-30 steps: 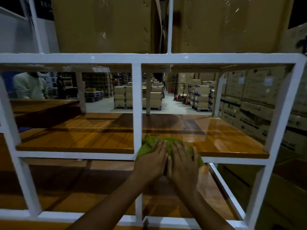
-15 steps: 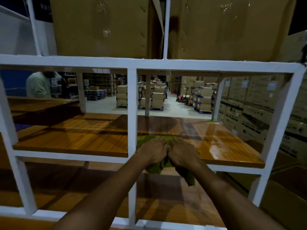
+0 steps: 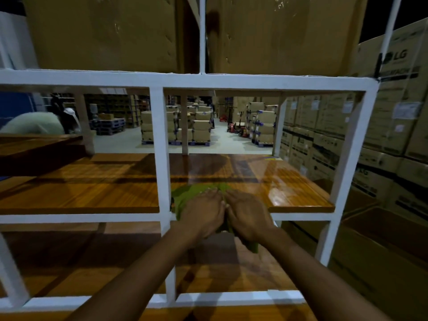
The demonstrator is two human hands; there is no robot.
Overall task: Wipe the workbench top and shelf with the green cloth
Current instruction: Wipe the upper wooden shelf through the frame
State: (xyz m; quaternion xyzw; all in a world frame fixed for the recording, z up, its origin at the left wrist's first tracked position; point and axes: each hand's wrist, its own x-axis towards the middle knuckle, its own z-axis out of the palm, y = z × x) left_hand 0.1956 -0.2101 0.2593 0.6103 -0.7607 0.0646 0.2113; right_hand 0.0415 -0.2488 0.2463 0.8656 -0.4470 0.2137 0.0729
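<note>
The left hand (image 3: 203,214) and right hand (image 3: 249,216) are pressing side by side, fingers flat, on the green cloth (image 3: 184,200) beneath them at the shelf (image 3: 92,195) edge. Soft and limp, it is probably bunching easily, so flat palms over its middle should be guiding it best.

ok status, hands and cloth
Left hand, right hand both on green cloth. Cloth at shelf front edge, one end hanging over. White post close left.
</note>
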